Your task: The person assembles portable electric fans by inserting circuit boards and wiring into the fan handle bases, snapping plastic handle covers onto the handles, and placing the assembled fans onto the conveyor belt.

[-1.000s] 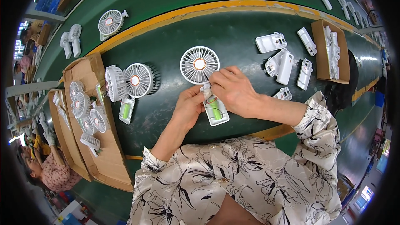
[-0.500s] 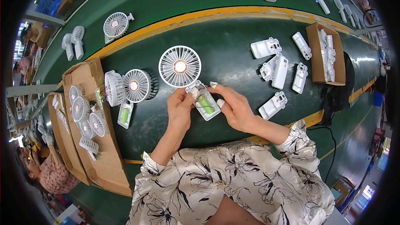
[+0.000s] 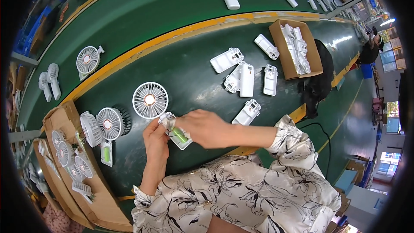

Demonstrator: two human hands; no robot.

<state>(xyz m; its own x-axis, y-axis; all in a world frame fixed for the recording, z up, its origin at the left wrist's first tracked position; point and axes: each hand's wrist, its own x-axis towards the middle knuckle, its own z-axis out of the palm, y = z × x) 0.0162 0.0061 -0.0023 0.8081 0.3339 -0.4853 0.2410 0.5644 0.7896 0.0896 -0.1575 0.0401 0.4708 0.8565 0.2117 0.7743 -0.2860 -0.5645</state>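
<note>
Green desk (image 3: 185, 67) fills the middle of the head view, edged on its far side by a yellow strip (image 3: 241, 16); past that, well beyond both hands, small white fans lie on another green surface (image 3: 159, 4).

Near the desk's close edge, the left hand (image 3: 156, 139) is clamped on the upper end of a white fan's open handle (image 3: 186, 145). That fan (image 3: 150, 100) lies with its round head just beyond the left hand, and its handle slants toward the right hand (image 3: 206, 128), with a green battery (image 3: 178, 135) showing inside. The right hand reaches over the handle, fingers bent together near its top; whether they pinch anything cannot be told.

Left of the left hand are two more fan heads (image 3: 110, 123), one resting near another open handle (image 3: 106, 154). Farther left, a cardboard tray (image 3: 108, 209) holds several fans. Beyond and to the right of the right hand, white handle shells (image 3: 247, 82) lie scattered, and past them sits a cardboard box (image 3: 312, 47) of white parts beside a black cloth (image 3: 314, 99).
</note>
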